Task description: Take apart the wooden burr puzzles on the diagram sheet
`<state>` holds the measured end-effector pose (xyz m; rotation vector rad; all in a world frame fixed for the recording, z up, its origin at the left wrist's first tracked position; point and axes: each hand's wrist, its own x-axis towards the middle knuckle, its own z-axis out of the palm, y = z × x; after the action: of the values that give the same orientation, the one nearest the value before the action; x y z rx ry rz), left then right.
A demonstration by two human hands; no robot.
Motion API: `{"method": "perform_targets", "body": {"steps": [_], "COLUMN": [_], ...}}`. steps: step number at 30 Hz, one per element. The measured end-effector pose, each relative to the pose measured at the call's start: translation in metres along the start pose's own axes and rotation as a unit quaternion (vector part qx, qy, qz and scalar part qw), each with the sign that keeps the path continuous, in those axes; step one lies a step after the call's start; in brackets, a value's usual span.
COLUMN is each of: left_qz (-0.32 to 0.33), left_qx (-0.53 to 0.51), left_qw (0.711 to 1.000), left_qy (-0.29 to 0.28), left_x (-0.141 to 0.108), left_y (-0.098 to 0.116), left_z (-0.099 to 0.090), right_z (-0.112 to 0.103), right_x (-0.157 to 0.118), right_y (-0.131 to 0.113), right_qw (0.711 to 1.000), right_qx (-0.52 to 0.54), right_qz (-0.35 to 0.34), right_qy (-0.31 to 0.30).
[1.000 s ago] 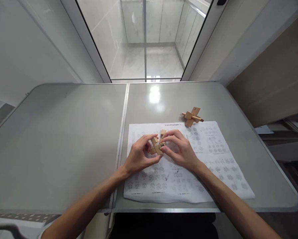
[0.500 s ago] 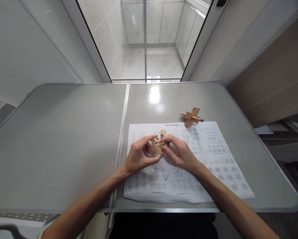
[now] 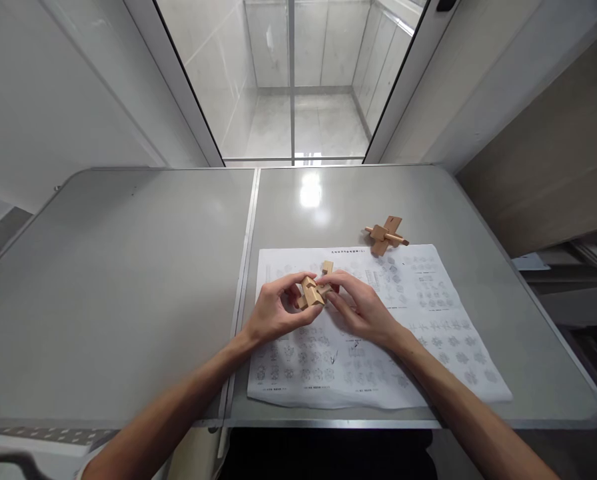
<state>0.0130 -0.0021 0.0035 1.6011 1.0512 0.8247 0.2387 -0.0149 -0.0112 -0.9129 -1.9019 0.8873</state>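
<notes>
Light wooden notched blocks [image 3: 312, 293] are held between both hands above a printed sheet [image 3: 378, 367]. My left hand [image 3: 273, 310] grips them from the left, its thumb below and fingertips on top. From the right, my right hand [image 3: 363, 307] pinches a small wooden piece [image 3: 324, 289] against the left-hand blocks. Another light wooden block [image 3: 327, 267] shows just beyond my right fingertips; whether it is joined to the held ones I cannot tell. Fingers hide part of the blocks.
A darker assembled wooden piece [image 3: 386, 235] with crossing bars and a rod lies at the sheet's top edge. The grey table [image 3: 128, 287] has a metal seam left of the sheet. A glass window [image 3: 318, 127] stands behind.
The blocks in my left hand have tilted slightly, and the small piece at my right fingertips has turned and sits closer against them. Both hands have hardly moved.
</notes>
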Motion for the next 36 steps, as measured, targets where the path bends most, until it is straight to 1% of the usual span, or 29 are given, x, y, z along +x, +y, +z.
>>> {"method": "perform_targets", "body": {"steps": [2,4,8,11,14,18,22,25,30,36], "left_qz": [-0.013,-0.009,0.013,0.032,0.067,0.124,0.146,0.143,0.123,0.108], "left_qx": [-0.013,-0.019,-0.026,0.008,0.078,0.147,0.186,0.207,0.214,0.230], "left_qw": [1.000,1.000,0.999,0.997,0.992,0.978,0.968,0.964,0.965,0.964], "left_qy": [0.001,0.006,0.040,0.067,0.072,0.076,0.087,0.089,0.092,0.084], "left_x": [0.000,0.000,0.000,-0.001,-0.001,-0.001,-0.001,-0.001,-0.001,-0.002], "left_y": [0.001,0.001,-0.001,-0.004,-0.006,-0.009,-0.011,-0.013,-0.017,-0.018], "left_z": [-0.001,-0.001,0.002,0.004,0.006,0.007,0.006,0.006,0.006,0.006], "right_z": [0.000,0.000,-0.001,-0.003,-0.004,-0.003,-0.001,0.000,0.000,0.001], "right_x": [0.000,0.000,0.001,0.002,0.002,0.003,0.005,0.005,0.004,0.002], "right_y": [0.000,0.001,0.003,0.004,0.006,0.008,0.009,0.010,0.014,0.020], "right_qw": [1.000,1.000,0.994,0.985,0.976,0.973,0.975,0.976,0.975,0.978], "right_qx": [-0.006,-0.012,-0.011,-0.014,-0.031,-0.079,-0.098,-0.104,-0.125,-0.127], "right_qz": [0.005,0.015,0.053,0.103,0.147,0.151,0.136,0.134,0.125,0.120], "right_qy": [0.006,0.024,0.091,0.134,0.157,0.157,0.143,0.137,0.136,0.118]}}
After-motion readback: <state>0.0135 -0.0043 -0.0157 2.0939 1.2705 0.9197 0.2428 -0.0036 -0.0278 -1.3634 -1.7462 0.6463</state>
